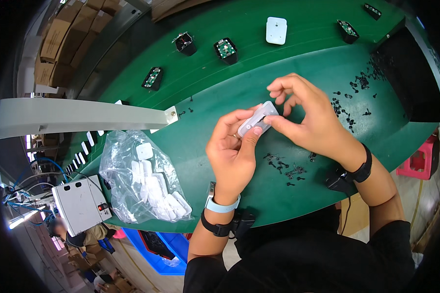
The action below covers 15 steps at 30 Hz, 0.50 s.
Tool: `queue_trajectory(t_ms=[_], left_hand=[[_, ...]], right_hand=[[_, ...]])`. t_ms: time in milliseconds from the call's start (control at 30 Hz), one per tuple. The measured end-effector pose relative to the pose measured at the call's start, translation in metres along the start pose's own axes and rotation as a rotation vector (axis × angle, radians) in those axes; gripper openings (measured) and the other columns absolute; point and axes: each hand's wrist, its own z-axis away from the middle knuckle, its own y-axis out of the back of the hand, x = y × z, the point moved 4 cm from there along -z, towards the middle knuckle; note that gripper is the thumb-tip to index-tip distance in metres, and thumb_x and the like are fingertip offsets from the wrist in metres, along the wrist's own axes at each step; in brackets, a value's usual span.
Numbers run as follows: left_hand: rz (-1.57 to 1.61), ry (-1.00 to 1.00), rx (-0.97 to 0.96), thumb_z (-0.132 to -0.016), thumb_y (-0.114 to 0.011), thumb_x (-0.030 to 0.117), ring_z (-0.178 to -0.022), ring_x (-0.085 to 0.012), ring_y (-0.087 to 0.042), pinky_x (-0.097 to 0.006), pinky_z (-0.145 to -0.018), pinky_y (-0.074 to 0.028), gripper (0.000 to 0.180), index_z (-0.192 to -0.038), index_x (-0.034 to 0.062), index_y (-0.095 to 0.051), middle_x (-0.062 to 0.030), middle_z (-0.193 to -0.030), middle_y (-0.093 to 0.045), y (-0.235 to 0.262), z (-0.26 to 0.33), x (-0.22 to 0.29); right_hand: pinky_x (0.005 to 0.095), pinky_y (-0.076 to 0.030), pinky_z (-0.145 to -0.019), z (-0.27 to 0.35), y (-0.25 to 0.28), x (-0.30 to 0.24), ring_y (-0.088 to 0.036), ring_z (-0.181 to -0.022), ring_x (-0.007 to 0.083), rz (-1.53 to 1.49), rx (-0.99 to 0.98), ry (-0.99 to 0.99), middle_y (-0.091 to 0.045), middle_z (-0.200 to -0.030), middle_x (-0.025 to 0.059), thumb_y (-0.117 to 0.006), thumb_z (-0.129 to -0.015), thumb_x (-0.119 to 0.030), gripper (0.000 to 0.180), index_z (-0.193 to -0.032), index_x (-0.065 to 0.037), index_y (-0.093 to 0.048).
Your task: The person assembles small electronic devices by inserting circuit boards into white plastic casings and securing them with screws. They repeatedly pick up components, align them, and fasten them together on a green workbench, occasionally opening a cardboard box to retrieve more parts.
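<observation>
My left hand (232,158) grips a small white plastic cover (249,126) with rounded corners, tilted above the green table. On its face a small black piece (261,119) shows at a slot. The thumb of my right hand (310,115) presses there, while its other fingers are bent, raised and apart from the thumb. Below the hands lie several small black parts (294,172) with thin stems. More loose black parts (349,121) are scattered beyond my right wrist. Left of my left hand, a clear plastic bag (117,168) contains several white covers (156,188).
Black housings with green circuit boards (226,50) and a white cover (276,31) stand along the far green strip. A pale metal beam (83,117) juts in from the left above a grey box (80,202). A black bin (410,73) borders the right; a blue crate (156,261) sits below the table.
</observation>
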Motion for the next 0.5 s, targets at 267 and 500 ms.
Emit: queue_trajectory(t_ms=[267,500], left_hand=[[0.015,0.13,0.011,-0.092,-0.063,-0.006,-0.098,-0.0142,-0.066,-0.026,-0.088,-0.053,0.028,-0.12,-0.0033,-0.058,-0.0125,-0.11,-0.07,0.006,-0.004,-0.01],[0.357,0.108,0.054,-0.1,-0.05,0.0,-0.096,-0.0233,-0.071,-0.037,-0.088,-0.06,0.024,-0.122,-0.009,-0.054,-0.0173,-0.11,-0.068,0.043,-0.017,0.005]], right_hand=[[0.0213,-0.051,-0.064,0.001,-0.011,0.011,-0.06,-0.074,0.0051,-0.295,-0.216,-0.323,-0.065,-0.084,0.003,-0.073,-0.084,0.003,0.018,-0.1,0.002,-0.063],[0.024,-0.049,-0.065,-0.107,-0.059,-0.042,-0.058,-0.079,0.0044,-0.017,-0.682,-0.068,-0.064,-0.088,0.0009,-0.075,-0.086,-0.008,0.023,-0.103,0.0,-0.062]])
